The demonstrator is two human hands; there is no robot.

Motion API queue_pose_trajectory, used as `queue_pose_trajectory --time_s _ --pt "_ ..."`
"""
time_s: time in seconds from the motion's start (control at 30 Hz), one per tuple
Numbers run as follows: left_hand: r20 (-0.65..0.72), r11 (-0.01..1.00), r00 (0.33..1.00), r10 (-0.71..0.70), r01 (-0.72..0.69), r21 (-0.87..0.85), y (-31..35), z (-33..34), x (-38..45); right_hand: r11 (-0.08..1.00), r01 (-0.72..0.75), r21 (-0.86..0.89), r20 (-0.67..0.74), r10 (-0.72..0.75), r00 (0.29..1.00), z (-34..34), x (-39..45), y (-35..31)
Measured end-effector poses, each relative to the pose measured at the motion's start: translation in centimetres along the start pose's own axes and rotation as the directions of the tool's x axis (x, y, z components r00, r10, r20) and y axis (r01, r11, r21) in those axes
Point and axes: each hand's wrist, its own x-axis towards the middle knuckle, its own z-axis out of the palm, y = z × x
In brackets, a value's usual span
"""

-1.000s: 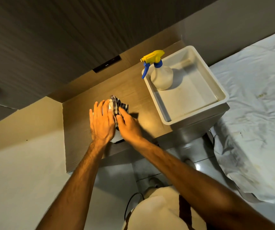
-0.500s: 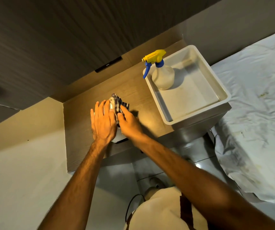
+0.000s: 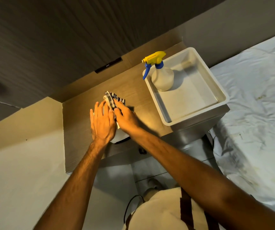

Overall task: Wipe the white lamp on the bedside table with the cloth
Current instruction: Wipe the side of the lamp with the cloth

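Wiping: in progress on white lamp [image 3: 119, 136], mostly hidden under both hands; only a pale sliver visible at 6 o'clock of the hands, near the front edge of the bedside table [image 3: 77, 130].
Change: checked cloth [image 3: 114, 99] bunched slightly further toward 12 o'clock than half a second back; hands otherwise in near-identical placement. Judged a short stroke across the lamp top, not a reposition.
Left hand [image 3: 102, 122]: flat, fingers extended and together, palm pressed down on the lamp; steadying, nothing clasped.
Right hand [image 3: 126, 117]: fingers curled onto the cloth, pinning it to the lamp at 12 o'clock.
Meaning: top surface probably covered; sides and base likely still due.
Surface: wood-grain tabletop, warm yellow light pooled at 3 o'clock of the hands.
Tray: white plastic bin [image 3: 216, 90] at 2 o'clock, holding a spray bottle [image 3: 162, 77] with yellow head, upright.
Room: dark ribbed wall panel [image 3: 67, 39] at 12 o'clock; rumpled white bed sheet [image 3: 258, 105] at 3 o'clock; pale tiled floor below.
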Motion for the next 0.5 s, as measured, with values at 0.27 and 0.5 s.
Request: queue_pose_trajectory --time_s 0.27,0.5 --pt "-0.042 0.997 0.998 -0.042 0.039 -0.065 0.4 0.2 -0.1 0.953 -0.300 0.037 -0.117 0.302 0.946 0.8 -3.7 4.2" --pt "-0.049 0.998 0.998 -0.037 0.035 -0.044 0.6 0.2 0.3 0.930 -0.282 0.235 -0.097 0.311 0.946 -0.7 -6.2 -0.7"
